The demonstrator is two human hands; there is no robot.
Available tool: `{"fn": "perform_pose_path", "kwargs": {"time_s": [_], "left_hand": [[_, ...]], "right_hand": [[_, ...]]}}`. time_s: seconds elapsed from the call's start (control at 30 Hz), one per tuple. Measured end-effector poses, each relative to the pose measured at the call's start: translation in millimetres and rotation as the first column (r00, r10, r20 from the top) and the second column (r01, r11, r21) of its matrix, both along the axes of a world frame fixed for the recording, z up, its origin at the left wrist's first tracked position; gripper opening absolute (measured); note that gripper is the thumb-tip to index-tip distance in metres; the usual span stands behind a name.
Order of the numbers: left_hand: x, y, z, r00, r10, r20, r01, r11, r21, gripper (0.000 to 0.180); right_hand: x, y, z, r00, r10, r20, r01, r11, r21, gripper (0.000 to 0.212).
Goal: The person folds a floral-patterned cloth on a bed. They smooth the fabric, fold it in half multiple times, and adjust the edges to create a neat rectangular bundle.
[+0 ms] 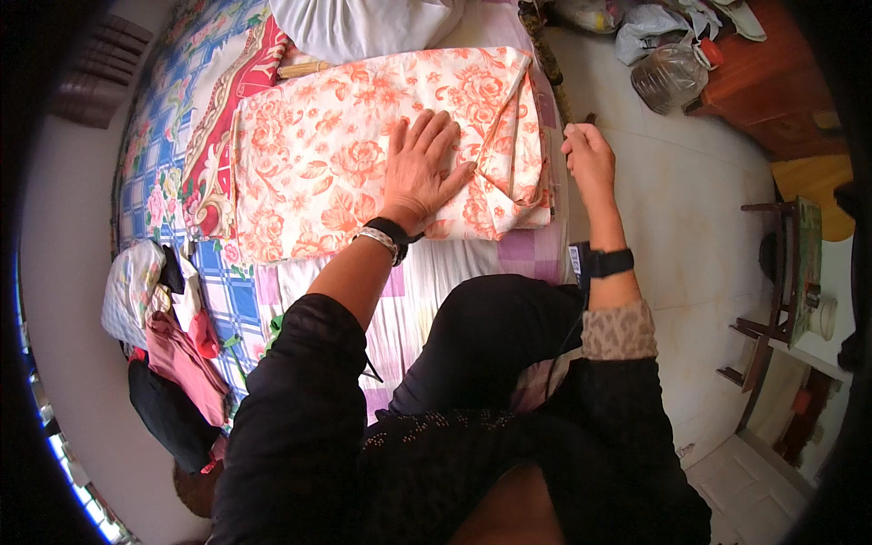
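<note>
A white cloth with orange-red flowers [318,136], folded into a broad flat rectangle, lies across the bed in front of me. My left hand [422,163] presses flat on its middle, fingers spread and holding nothing. At the cloth's right end, a corner is folded over in loose diagonal creases. Just beyond that end, over the bed's right edge, my right hand [590,159] is raised with its fingers curled together. Whether anything small is pinched in it is hidden from view.
Under the cloth are a red patterned cover [213,168] and a blue checked sheet [150,195]. Crumpled clothes [182,350] lie at the bed's left side. A white bundle [363,23] sits behind. On the right floor stand a large plastic bottle [670,80] and wooden furniture [763,91].
</note>
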State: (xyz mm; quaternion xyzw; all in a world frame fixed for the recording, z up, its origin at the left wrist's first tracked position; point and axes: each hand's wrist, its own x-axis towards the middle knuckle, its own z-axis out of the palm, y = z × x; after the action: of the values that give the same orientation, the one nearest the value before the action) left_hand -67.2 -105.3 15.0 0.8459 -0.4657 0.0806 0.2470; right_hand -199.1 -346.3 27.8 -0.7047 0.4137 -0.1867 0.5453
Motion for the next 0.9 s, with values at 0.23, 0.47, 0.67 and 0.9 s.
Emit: {"fn": "perform_pose_path", "kwargs": {"time_s": [0.23, 0.47, 0.67, 0.9], "left_hand": [[0, -1, -3, 1.000, -0.001, 0.025, 0.002, 1.000, -0.015, 0.064], [0, 0, -2, 1.000, 0.001, 0.030, -0.001, 1.000, -0.016, 0.064], [-1, 0, 0, 1.000, 0.001, 0.007, -0.001, 1.000, -0.016, 0.063], [-1, -1, -3, 1.000, 0.004, 0.011, -0.004, 1.000, -0.015, 0.064]], "right_hand": [[-52, 73, 25, 0.905, 0.416, -0.088, -0.401, 0.766, -0.502, 0.022], [-68, 66, 21, 0.840, 0.459, -0.289, -0.532, 0.593, -0.605, 0.020], [-71, 58, 15, 0.856, 0.441, -0.268, -0.509, 0.636, -0.580, 0.019], [-50, 50, 21, 0.941, 0.336, 0.038, -0.309, 0.899, -0.312, 0.032]]}}
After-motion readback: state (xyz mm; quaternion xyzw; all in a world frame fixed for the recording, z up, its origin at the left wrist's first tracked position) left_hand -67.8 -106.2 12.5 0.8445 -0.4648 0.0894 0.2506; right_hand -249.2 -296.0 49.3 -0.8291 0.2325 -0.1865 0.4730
